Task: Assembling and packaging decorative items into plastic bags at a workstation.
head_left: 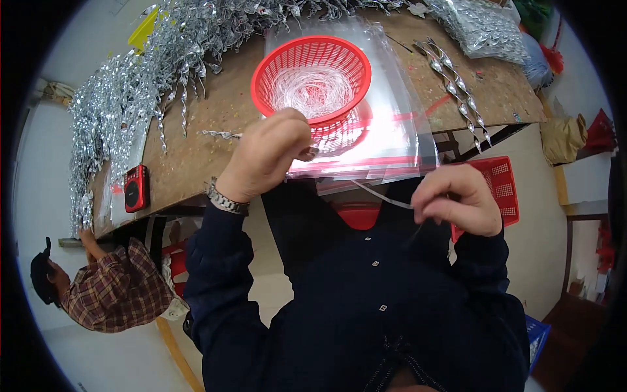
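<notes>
My left hand [274,153], a metal watch on its wrist, is closed just in front of a red plastic basket [257,91]. A shiny bit of silver strip shows at its fingertips. A twisted silver strip [221,134] sticks out on the hand's other side; whether the two are one piece is hidden. Above my lap, my right hand [460,199] pinches the end of a thin, pale silver strip [382,196], which runs up left toward the table edge. White, thread-like strands [313,90] lie coiled inside the basket. Beneath it are clear plastic sheets [392,124] with red edges.
Piles of twisted silver streamers [196,39] cover the table's far and left sides. A few twisted streamers [460,91] lie at right, near a filled clear bag [480,29]. A red radio [136,188] stands at the left edge. A person [117,284] works at far left. A red crate [499,189] is at right.
</notes>
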Tool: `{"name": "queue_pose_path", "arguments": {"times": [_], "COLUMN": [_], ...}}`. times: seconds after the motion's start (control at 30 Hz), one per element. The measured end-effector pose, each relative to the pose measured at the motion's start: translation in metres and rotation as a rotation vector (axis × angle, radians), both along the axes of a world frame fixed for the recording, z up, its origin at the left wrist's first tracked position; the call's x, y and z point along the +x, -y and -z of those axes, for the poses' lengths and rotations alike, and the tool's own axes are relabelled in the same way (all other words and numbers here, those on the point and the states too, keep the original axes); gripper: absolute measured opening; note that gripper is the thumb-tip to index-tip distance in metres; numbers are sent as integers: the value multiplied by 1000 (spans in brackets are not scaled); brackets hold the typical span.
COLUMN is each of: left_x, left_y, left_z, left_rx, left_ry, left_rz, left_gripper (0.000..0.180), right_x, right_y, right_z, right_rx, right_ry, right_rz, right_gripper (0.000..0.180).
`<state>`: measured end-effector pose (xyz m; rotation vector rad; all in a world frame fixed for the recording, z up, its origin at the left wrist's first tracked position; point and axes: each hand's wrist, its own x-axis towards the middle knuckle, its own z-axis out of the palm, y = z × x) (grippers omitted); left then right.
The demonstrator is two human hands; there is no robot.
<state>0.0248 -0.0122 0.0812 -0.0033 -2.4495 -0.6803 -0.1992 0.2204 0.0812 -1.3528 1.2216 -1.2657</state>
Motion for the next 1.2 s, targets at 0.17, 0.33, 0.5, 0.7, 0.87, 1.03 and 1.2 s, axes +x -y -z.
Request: {"name": "queue_pose_path", "arguments": {"times": [0.17, 0.33, 0.5, 0.7, 0.87, 1.03, 1.2], "left_x": [-2, -5, -10, -17, -23, -35, -49], "left_y": [0, -5, -5, -3, 5, 14, 20], "left_z": [17, 27, 28, 25, 21, 22, 30], "left_rx": [-180, -226, -246, -289, -343, -379, -425], "left_ry": [155, 164, 174, 166, 195, 188, 184], "left_rz": [55, 96, 127, 123, 141, 196, 234], "left_gripper": [17, 19, 20, 15, 14, 14, 16], "right_x": [8, 12, 17, 14, 4, -15, -20], "right_y": [8, 42, 90, 133, 134, 133, 127], "right_z": [11, 31, 32, 50, 51, 52, 54], "right_rx": [169, 26, -277, -372, -335, -316, -271], "right_ry": [62, -167, -729, -1049, -1090, -1134, -1086], "right_rz": [26, 294, 365, 426, 547, 672, 745], "right_gripper": [18, 30, 46, 21, 13, 13, 21]}}
